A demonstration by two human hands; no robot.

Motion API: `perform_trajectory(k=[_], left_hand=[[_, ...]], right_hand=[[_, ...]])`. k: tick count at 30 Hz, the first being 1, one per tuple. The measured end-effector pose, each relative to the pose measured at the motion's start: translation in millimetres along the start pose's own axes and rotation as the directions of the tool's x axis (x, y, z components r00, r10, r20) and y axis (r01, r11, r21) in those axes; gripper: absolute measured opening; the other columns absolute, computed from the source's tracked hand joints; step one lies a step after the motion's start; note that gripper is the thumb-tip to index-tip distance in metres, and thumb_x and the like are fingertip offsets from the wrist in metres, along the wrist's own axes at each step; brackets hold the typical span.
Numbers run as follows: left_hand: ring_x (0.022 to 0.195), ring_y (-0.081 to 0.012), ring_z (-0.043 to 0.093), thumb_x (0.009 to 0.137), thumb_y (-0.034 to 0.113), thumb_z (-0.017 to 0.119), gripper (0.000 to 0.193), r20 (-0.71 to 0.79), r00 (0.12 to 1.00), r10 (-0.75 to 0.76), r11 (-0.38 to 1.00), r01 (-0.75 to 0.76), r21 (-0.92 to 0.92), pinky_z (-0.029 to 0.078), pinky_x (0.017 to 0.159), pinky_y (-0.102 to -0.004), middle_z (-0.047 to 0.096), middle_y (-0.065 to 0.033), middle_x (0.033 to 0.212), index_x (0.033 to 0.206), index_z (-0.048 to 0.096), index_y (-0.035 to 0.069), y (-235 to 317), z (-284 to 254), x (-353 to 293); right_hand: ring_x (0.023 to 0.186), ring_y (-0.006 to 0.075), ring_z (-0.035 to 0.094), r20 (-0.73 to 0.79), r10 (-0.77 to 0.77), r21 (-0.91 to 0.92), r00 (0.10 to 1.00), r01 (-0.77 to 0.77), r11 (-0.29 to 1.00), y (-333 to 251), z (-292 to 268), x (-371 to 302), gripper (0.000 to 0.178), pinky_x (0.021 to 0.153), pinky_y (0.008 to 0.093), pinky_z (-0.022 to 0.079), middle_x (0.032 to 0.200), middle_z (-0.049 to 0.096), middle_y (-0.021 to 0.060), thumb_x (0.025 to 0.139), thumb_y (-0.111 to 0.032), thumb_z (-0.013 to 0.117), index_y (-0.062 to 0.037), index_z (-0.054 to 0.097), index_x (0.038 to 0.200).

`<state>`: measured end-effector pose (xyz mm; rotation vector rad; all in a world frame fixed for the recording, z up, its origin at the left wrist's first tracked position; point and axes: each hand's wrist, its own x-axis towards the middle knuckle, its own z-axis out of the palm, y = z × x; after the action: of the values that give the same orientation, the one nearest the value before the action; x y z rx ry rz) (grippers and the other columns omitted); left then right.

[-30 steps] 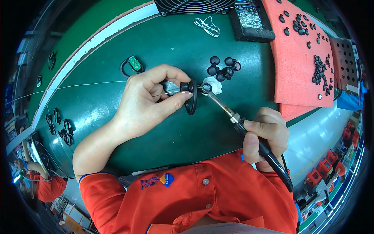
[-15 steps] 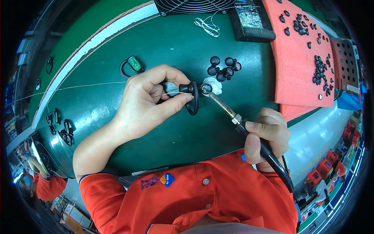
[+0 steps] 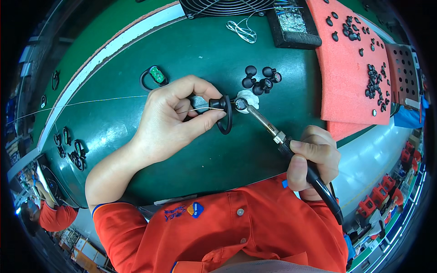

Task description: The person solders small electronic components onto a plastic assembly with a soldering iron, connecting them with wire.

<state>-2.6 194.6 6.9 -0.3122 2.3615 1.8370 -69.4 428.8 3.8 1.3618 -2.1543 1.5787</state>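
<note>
My left hand [image 3: 175,116] pinches a black ear-hook earphone part [image 3: 227,116], along with a thin solder wire [image 3: 195,109] lying between the fingertips. Just right of that part, a small round earpiece [image 3: 241,104] rests on a white putty-like lump [image 3: 251,97]. A soldering iron [image 3: 291,148] is gripped in my right hand [image 3: 316,159], its tip at the right edge of the earpiece. Whether the tip touches the earpiece is too fine to tell. Fine wires seem to run between the ear-hook part and the earpiece.
Several black earpieces [image 3: 261,81] sit beyond the putty. An ear-hook with a green circuit board [image 3: 157,74] lies far left of them; more ear-hooks [image 3: 77,154] are at left. A pink foam sheet [image 3: 339,82] carries many small parts. A black-framed tray [image 3: 296,29] and fan [image 3: 227,7] stand behind.
The soldering iron and my right hand have shifted slightly to the right, so the tip has drawn back a little over the earpiece. My left hand stays in place.
</note>
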Motion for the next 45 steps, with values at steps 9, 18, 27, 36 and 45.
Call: perform_trajectory(k=[9, 18, 27, 36, 45], left_hand=[[0.05, 0.0019, 0.03, 0.072, -0.002, 0.071, 0.025, -0.016, 0.99, 0.139, 0.99, -0.139, 0.016, 0.025, 0.045, -0.0162, 0.056, 0.0014, 0.079, 0.095, 0.062, 0.003, -5.6, 0.1, 0.5], [0.052, 0.0008, 0.037, 0.071, -0.004, 0.07, 0.025, 0.008, 0.978, 0.207, 0.978, -0.207, -0.001, 0.033, 0.049, -0.0151, 0.06, -0.0044, 0.093, 0.094, 0.065, 0.002, -9.1, 0.2, 1.4], [0.052, 0.0013, 0.037, 0.071, -0.005, 0.069, 0.024, 0.01, 0.979, 0.204, 0.978, -0.205, 0.037, 0.034, 0.049, -0.0147, 0.059, -0.0042, 0.094, 0.093, 0.064, 0.002, -8.3, 0.4, 1.7], [0.052, 0.0013, 0.035, 0.071, -0.005, 0.069, 0.024, 0.004, 0.981, 0.193, 0.98, -0.193, 0.045, 0.03, 0.047, -0.0153, 0.058, -0.0035, 0.092, 0.093, 0.064, 0.002, -7.0, 0.8, 1.5], [0.052, 0.0014, 0.036, 0.071, -0.005, 0.07, 0.024, 0.014, 0.981, 0.192, 0.976, -0.193, 0.1, 0.031, 0.048, -0.0152, 0.058, -0.0034, 0.092, 0.093, 0.064, 0.002, -6.8, -0.3, 2.2]], right_hand=[[0.038, 0.0153, 0.04, -0.029, -0.004, 0.006, 1.0, 0.005, 1.0, 0.9, -1.6, -5.2, 0.012, 0.038, 0.0274, 0.03, 0.049, 0.044, 0.0026, 0.073, -0.009, 0.065, -0.0019, 0.058, 0.079], [0.036, 0.0148, 0.038, 0.014, -0.029, 0.024, 0.999, 0.029, 0.999, 2.2, -3.8, -5.2, 0.012, 0.038, 0.0273, 0.029, 0.048, 0.042, 0.0017, 0.073, -0.009, 0.065, -0.0018, 0.058, 0.079], [0.035, 0.0139, 0.036, 0.043, -0.074, 0.041, 0.996, 0.072, 0.997, 4.3, -2.1, -2.3, 0.012, 0.037, 0.0264, 0.028, 0.048, 0.041, 0.0009, 0.072, -0.008, 0.065, -0.0007, 0.058, 0.079], [0.035, 0.0138, 0.036, 0.051, -0.072, 0.047, 0.996, 0.07, 0.996, 4.2, -1.8, -1.2, 0.012, 0.036, 0.0264, 0.027, 0.048, 0.042, 0.0012, 0.071, -0.007, 0.065, -0.0005, 0.058, 0.079], [0.035, 0.0139, 0.036, 0.045, -0.074, 0.043, 0.996, 0.072, 0.996, 3.8, -0.9, 0.9, 0.012, 0.036, 0.0264, 0.028, 0.047, 0.041, 0.0012, 0.071, -0.007, 0.064, -0.0004, 0.058, 0.078]])
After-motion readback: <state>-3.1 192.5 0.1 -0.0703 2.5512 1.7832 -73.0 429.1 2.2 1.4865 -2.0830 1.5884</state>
